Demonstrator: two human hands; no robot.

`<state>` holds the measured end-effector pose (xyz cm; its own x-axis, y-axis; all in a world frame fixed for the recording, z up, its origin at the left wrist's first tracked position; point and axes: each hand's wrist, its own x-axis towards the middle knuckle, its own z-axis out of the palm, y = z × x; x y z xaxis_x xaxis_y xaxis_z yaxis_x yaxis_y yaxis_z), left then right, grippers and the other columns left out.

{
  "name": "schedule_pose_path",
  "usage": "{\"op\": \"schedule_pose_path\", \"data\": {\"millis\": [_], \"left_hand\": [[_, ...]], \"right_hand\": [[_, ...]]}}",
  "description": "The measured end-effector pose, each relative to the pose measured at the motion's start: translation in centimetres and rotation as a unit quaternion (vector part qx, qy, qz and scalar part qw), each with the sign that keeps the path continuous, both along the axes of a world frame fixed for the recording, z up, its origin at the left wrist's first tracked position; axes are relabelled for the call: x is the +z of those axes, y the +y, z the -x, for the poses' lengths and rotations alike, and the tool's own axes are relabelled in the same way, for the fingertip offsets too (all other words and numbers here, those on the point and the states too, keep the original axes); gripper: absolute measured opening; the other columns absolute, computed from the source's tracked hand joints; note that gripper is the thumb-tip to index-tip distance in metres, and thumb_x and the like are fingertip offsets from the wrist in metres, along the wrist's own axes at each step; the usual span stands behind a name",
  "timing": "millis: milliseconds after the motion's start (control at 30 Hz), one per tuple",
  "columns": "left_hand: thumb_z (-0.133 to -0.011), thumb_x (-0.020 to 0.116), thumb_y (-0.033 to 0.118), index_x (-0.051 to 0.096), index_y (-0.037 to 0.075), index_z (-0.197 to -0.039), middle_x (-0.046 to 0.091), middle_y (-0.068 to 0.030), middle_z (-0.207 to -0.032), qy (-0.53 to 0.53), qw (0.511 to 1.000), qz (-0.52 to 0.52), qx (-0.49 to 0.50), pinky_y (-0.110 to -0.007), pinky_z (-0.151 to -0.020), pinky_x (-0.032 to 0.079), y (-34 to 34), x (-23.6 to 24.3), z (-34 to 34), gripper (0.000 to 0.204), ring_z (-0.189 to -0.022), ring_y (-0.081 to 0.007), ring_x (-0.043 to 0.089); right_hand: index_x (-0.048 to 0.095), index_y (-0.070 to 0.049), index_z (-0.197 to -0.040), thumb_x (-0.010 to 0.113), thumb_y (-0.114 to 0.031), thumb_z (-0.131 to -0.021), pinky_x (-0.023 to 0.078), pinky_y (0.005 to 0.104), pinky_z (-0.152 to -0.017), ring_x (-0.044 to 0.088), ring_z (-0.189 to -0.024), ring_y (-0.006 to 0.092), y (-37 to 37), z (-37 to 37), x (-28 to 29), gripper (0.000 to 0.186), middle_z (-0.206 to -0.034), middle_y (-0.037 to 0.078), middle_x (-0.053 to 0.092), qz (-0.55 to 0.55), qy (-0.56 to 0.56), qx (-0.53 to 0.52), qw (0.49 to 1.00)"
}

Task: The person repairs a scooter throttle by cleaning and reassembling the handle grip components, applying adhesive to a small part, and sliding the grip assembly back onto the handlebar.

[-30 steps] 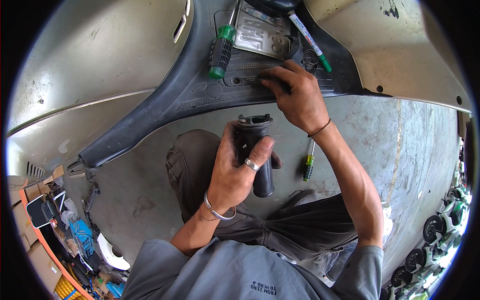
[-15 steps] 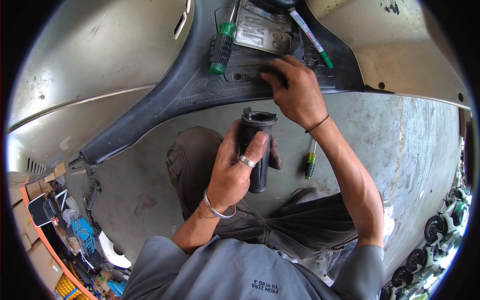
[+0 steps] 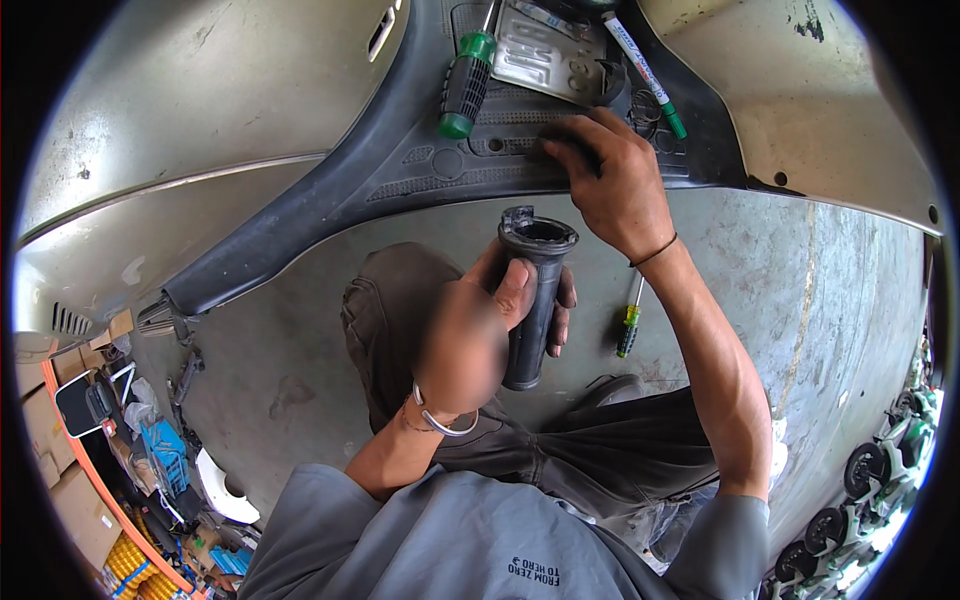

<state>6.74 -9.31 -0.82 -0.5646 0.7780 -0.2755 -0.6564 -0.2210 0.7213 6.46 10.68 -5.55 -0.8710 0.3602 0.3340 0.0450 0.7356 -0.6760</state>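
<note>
My left hand (image 3: 462, 345) is wrapped round a black rubber handlebar grip (image 3: 536, 310), held nearly upright with its flanged, notched open end on top. Thumb and fingertips press on opposite sides of the tube. Beyond it, my right hand (image 3: 620, 180) hovers low over or rests on the scooter's black footboard (image 3: 440, 185); which of the two I cannot tell. Its dirty fingers are curled in, and whatever they may hold is hidden. Close to them lies a curved black part (image 3: 612, 88) beside a loose coil of thin wire (image 3: 646, 112).
On the footboard lie a green-and-black screwdriver (image 3: 467, 85), an embossed metal plate (image 3: 540, 60) and a green-capped marker (image 3: 645, 75). A smaller screwdriver (image 3: 629, 330) is on the floor. Beige body panels (image 3: 220, 90) flank the footboard. Boxed parts stand at left, motorcycles (image 3: 865, 465) at right.
The handlebar grip has turned in my left hand, showing more of its open end, and the thumb has shifted on it. My right hand stays curled by the footboard. The whole view has shifted slightly.
</note>
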Motion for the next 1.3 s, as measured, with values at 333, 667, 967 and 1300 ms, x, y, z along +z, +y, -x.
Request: {"op": "schedule_pose_path", "data": {"millis": [333,667,967,1300], "left_hand": [[-0.103,0.049,0.040,0.048,0.001,-0.128,0.061,-0.0115,-0.097,0.004,1.000,0.016,0.014,-0.028,-0.066,0.050,-0.1,0.0,0.0,0.047,-0.077,-0.0144,0.061],[-0.103,0.049,0.039,0.049,0.000,-0.125,0.061,-0.0127,-0.097,-0.011,0.999,0.020,0.048,-0.029,-0.065,0.051,0.0,0.1,0.1,0.045,-0.076,-0.0155,0.062],[-0.103,0.049,0.039,0.049,-0.001,-0.124,0.061,-0.0134,-0.098,-0.023,0.999,0.015,0.043,-0.029,-0.066,0.052,0.0,0.1,0.2,0.045,-0.077,-0.0162,0.062],[-0.103,0.048,0.038,0.050,-0.001,-0.123,0.062,-0.0133,-0.097,-0.010,0.998,0.030,0.050,-0.030,-0.067,0.052,0.2,0.5,0.1,0.044,-0.076,-0.0164,0.061]], "right_hand": [[0.070,-0.001,-0.102,0.069,-0.007,-0.087,0.050,0.0371,-0.072,0.065,-0.081,0.0326,0.2,-0.4,0.4,0.016,-0.093,0.015,0.064,0.004,-0.022,0.017,1.000],[0.071,-0.002,-0.099,0.070,-0.008,-0.084,0.051,0.0407,-0.070,0.064,-0.080,0.0353,0.5,-0.9,1.0,0.016,-0.090,0.015,0.063,0.061,-0.045,0.007,0.997],[0.073,-0.003,-0.095,0.073,-0.010,-0.083,0.051,0.0405,-0.069,0.064,-0.078,0.0348,0.1,-0.7,0.7,0.015,-0.089,0.014,0.064,0.047,-0.017,0.000,0.999],[0.064,-0.006,-0.090,0.065,-0.011,-0.086,0.051,0.0492,-0.063,0.063,-0.074,0.0402,-1.1,0.0,0.6,0.006,-0.092,0.013,0.060,-0.030,-0.013,-0.035,0.999]]}}
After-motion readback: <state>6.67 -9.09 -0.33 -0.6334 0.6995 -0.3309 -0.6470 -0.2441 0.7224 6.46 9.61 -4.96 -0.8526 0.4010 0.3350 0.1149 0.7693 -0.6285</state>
